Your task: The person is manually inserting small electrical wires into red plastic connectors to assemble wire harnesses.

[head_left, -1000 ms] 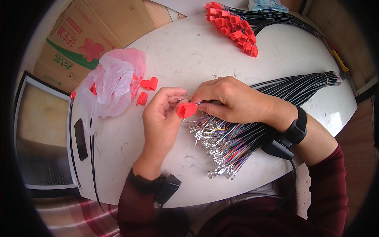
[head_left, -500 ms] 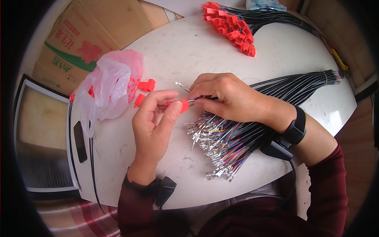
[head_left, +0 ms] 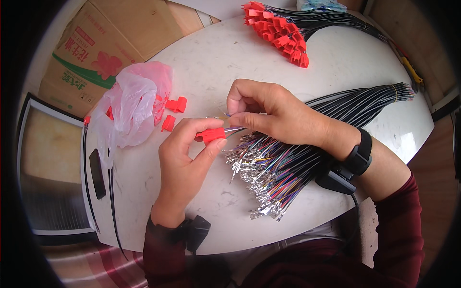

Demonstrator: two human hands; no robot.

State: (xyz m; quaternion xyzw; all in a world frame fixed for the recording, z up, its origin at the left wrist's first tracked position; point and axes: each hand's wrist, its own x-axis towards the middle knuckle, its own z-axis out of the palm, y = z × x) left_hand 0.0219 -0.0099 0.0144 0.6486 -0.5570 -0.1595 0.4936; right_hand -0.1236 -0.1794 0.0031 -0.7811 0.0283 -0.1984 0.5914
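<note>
Between thumb and fingers, my left hand point(head_left: 185, 151) holds a red plastic connector housing point(head_left: 212, 136). Thin coloured wires point(head_left: 233, 129) run from the housing's right end toward my other hand. My right hand point(head_left: 266, 110) pinches a loose wire with a metal terminal at its tip, just above and right of the housing. Under my right hand and wrist lies a thick bundle of black cables point(head_left: 302, 165); its near left end fans into coloured wires with bare metal terminals point(head_left: 264, 192). Two loose red housings, one point(head_left: 176, 104) above the other point(head_left: 168, 123), lie left of my hands.
A pinkish plastic bag point(head_left: 129, 105) with red housings sits at the left, beside a dark phone point(head_left: 97, 174). Finished-looking cables with red housings point(head_left: 278, 33) lie at the far side of the white table point(head_left: 211, 62). A cardboard box point(head_left: 96, 53) stands at back left; yellow-handled pliers point(head_left: 412, 71) lie far right.
My right hand has shifted slightly up and its fingers have changed their pinch on the wire. The red housing has turned and dropped a little in my left hand, showing more of its side.
</note>
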